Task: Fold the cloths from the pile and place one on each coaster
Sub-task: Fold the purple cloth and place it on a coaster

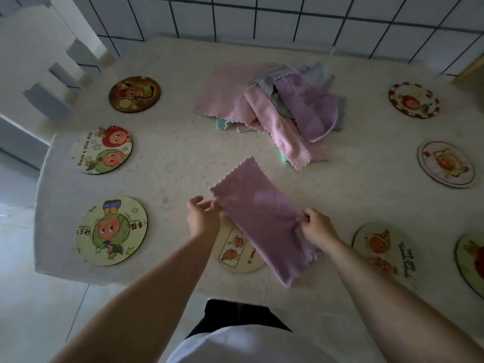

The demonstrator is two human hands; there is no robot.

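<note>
A purple cloth (258, 213), folded into a long strip, lies slantwise near the table's front edge. My left hand (203, 216) pinches its left edge. My right hand (318, 226) pinches its right edge. The strip partly covers a round coaster (233, 254) between my hands. A loose pile of cloths (272, 106), pink, purple, grey and mint, sits at the back middle of the table. Three coasters lie down the left side: a brown one (134, 94), a white one (101, 149) and a green one (111, 230). None of these carries a cloth.
More bare coasters lie on the right: one at the back (413, 100), one in the middle (446, 164), one near the front (385, 248) and one cut off by the frame's edge (471, 263). A tiled wall (262, 17) runs behind the table (170, 166).
</note>
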